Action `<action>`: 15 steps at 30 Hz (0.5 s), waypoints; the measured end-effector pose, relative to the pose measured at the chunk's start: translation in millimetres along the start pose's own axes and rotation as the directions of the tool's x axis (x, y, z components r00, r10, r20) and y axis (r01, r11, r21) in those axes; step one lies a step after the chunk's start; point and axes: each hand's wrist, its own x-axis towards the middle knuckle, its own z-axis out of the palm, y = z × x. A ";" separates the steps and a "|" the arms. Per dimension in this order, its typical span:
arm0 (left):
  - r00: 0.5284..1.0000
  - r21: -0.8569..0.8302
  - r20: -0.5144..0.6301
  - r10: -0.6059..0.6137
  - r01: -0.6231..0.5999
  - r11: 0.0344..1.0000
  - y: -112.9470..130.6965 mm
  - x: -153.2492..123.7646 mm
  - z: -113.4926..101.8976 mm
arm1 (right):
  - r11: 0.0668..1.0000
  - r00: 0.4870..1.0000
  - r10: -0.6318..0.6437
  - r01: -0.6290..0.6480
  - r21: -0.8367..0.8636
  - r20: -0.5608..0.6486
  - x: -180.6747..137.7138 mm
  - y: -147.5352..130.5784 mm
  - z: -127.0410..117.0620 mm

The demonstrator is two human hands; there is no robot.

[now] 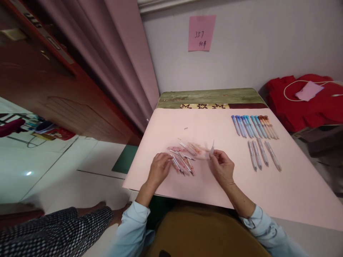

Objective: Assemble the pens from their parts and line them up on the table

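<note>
pinching a white pen piece (pixel 212 147) near upright (tip up and away), the right hand (pixel 222 167) is closed; the left hand (pixel 160 168) rests half-curled on the pen pile (pixel 184 159), grip unclear.

We see a pale grey wall (pixel 241 60) bearing a pink note (pixel 201 33), a mauve curtain (pixel 120 53) beside a dark red wooden door (pixel 40 85), and glossy white floor tiles (pixel 53 160) catching a spot of light. A pink sheet (pixel 268 192) covers the table (pixel 209 97); red cloth (pixel 302 107) lies heaped on the right
</note>
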 end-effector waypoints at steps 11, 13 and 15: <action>0.943 0.166 0.281 0.179 -0.232 0.959 24.7 47.4 32.8 | 1.000 1.000 -0.006 0.006 -0.005 -0.019 1.3 2.4 1.3; 0.923 0.159 0.320 0.214 -0.275 0.948 30.9 59.3 36.8 | 1.000 1.000 0.003 -0.003 0.004 -0.022 2.6 2.5 1.7; 0.908 0.159 0.350 0.232 -0.301 0.940 35.6 68.7 41.5 | 1.000 0.999 0.010 -0.010 0.003 -0.030 3.5 2.5 1.7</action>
